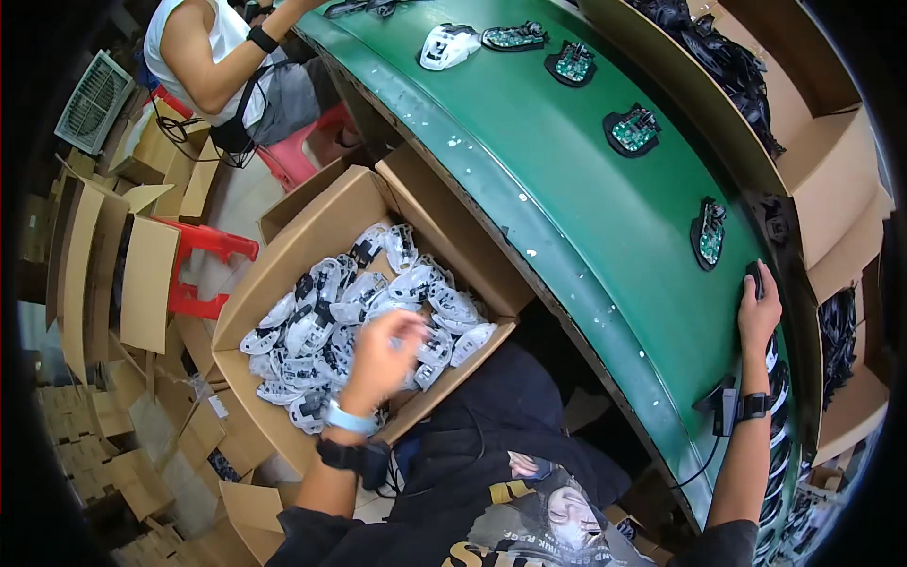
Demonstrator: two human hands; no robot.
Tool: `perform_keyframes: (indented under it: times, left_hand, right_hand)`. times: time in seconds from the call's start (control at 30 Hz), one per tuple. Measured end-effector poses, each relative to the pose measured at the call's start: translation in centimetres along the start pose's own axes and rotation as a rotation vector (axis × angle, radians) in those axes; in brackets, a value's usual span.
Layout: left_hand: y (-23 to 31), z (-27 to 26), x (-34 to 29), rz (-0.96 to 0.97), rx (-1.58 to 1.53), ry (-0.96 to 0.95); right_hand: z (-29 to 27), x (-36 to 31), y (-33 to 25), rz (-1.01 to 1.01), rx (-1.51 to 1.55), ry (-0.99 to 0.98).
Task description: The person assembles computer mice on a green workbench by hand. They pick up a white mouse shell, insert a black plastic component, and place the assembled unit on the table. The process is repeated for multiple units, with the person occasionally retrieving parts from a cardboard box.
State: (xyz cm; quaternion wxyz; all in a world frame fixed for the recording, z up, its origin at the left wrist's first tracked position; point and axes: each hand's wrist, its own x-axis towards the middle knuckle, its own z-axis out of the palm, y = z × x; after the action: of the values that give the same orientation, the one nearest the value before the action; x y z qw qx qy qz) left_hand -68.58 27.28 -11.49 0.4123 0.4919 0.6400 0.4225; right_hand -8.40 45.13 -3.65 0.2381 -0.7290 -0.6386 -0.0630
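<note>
Setting: green conveyor belt curves across my view, and I place everything else against it.
On the belt: four black mouse bases with green circuit boards lie spaced along it; at its far end sits a white mouse shell just beside another board.
My left hand: it hovers over the open cardboard box on the near-left side of the belt, fingers curled loosely down toward the pile; I cannot tell whether it grips anything.
Box contents: white and black mouse top shells heaped inside, right under my left hand.
My right hand: it rests on the belt's right edge, fingers closed around a small black part.
Right of the belt: cardboard boxes holding black cables and parts.
Left of the box: flattened cartons stand in a stack, with a red plastic stool between them and the box.
Far end of the belt: another person in a white sleeveless top sits there, arm reaching to the belt.
</note>
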Motion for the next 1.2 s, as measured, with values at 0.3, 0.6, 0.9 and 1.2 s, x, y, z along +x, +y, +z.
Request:
perform_keyframes:
  times: [0.3,0.6,0.9,1.2]
  left_hand:
    - [-8.8,1.9,7.3,0.335,0.913,-0.28]
    - [-5.1,-1.9,7.3,-0.199,-0.55,-0.14]
    - [11.0,1.8,1.9,-0.132,-0.96,-0.255]
    - [17.9,13.7,1.3,0.029,-0.974,-0.621]
  right_hand:
    - [-2.9,0.1,-0.4,-0.087,0.037,-0.046]
    - [-14.8,-11.2,-7.6,-0.136,0.251,-0.47]
    - [-12.7,-14.6,-5.9,-0.026,0.374,-0.34]
    - [-11.3,-17.1,-6.3,0.491,0.519,-0.099]
